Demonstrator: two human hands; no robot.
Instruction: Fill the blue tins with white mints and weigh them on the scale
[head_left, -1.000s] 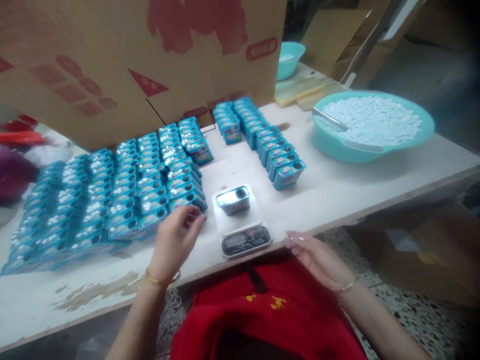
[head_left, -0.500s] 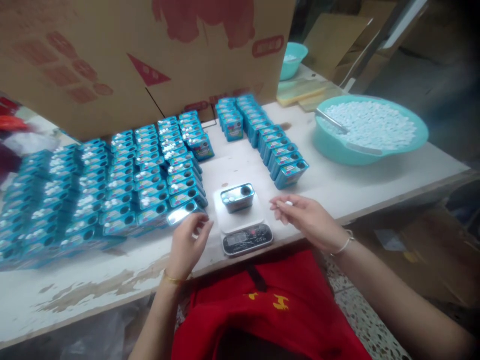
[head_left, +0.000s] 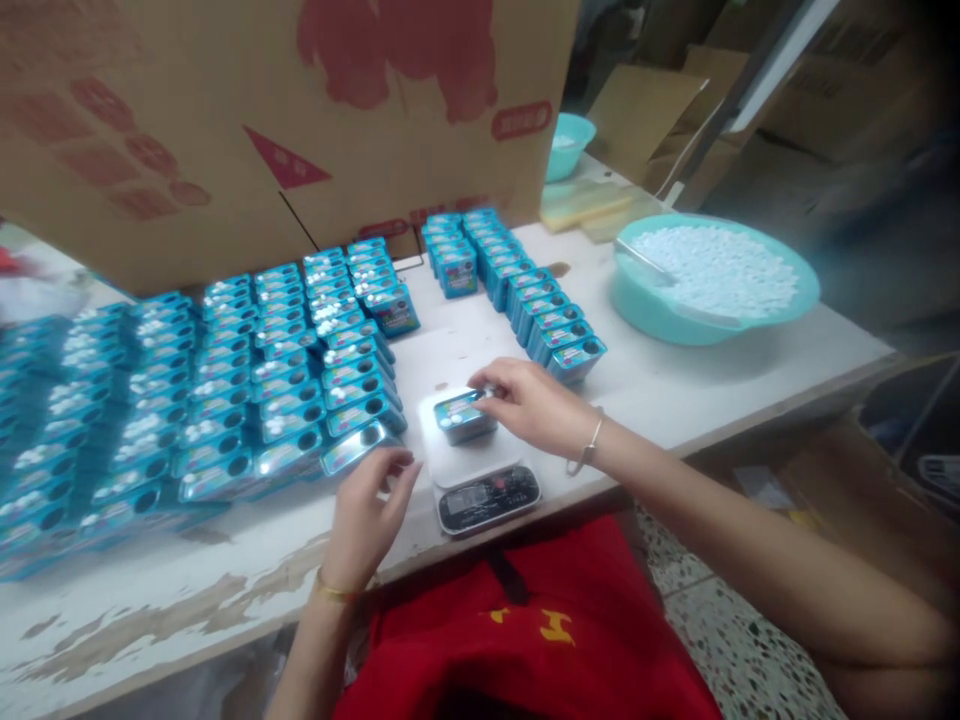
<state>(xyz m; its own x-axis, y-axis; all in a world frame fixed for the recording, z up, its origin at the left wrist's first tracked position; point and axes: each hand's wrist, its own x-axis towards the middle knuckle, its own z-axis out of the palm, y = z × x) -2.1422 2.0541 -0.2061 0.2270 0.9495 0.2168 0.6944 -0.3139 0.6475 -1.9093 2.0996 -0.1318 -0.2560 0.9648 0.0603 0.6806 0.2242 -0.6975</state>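
A small blue tin (head_left: 463,418) with a round opening in its lid stands on the white plate of a kitchen scale (head_left: 489,498). Several white tablets lie on that lid. My right hand (head_left: 529,402) reaches over the tin's right end, fingertips pinched at the opening around a white tablet, mostly hidden by the fingers. Left of the scale, my left hand (head_left: 371,505) hovers at the table's front, thumb and fingers slightly apart with nothing visible between them. Its fingertips are near the front of a row of blue tins (head_left: 352,447).
Many rows of blue tins (head_left: 217,470), white tablets on many lids, cover the left side. Two more rows (head_left: 574,358) stand beyond the scale. A turquoise basin (head_left: 675,318) of white tablets with a metal scoop (head_left: 645,262) sits right. Behind stands a large cardboard box (head_left: 420,150).
My right hand has moved left, from beside the scale to the opening of the tin on it. My left hand has stayed nearly in place. The whole view has shifted slightly.
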